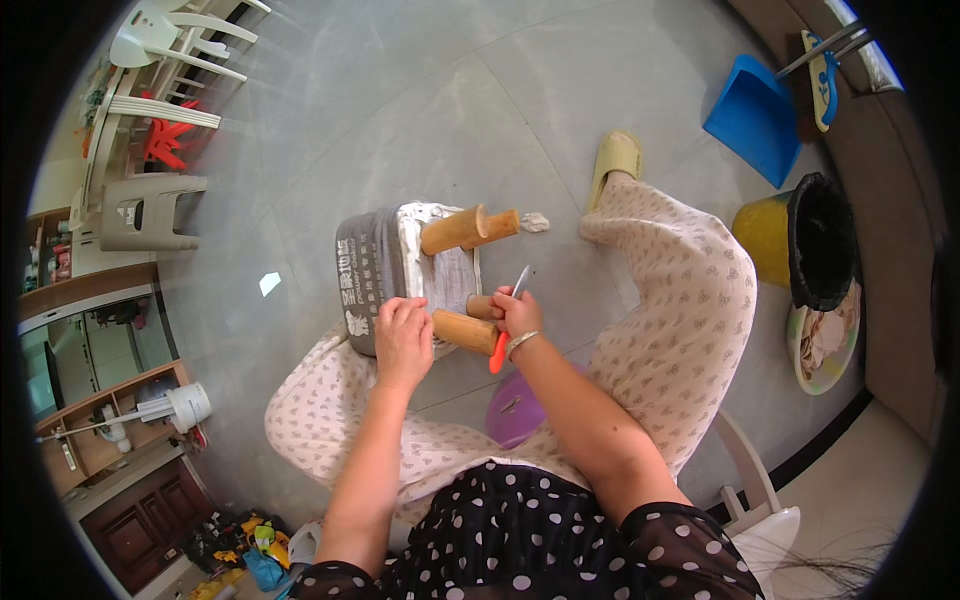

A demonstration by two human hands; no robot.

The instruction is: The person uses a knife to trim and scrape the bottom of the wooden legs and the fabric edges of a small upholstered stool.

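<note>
A small stool lies tipped on its side, its grey printed fabric cover [366,270] to the left and its stubby wooden legs [450,232] pointing right. White material edges the underside [450,270] around a greyish panel. My left hand [403,335] grips the near edge of the stool with bent fingers, beside a near leg [465,331]. My right hand [517,314] is closed around a knife with an orange-red handle [497,356]. Its pale blade [521,281] points up and away, just right of the near legs. The fingertips of my left hand are partly hidden.
A crumpled white scrap [535,222] lies beyond the legs, and a pale piece [270,284] lies to the left. A purple round object [515,408] is between my knees. At right are a blue dustpan [752,120], a yellow bin [762,240] and a basin [848,325].
</note>
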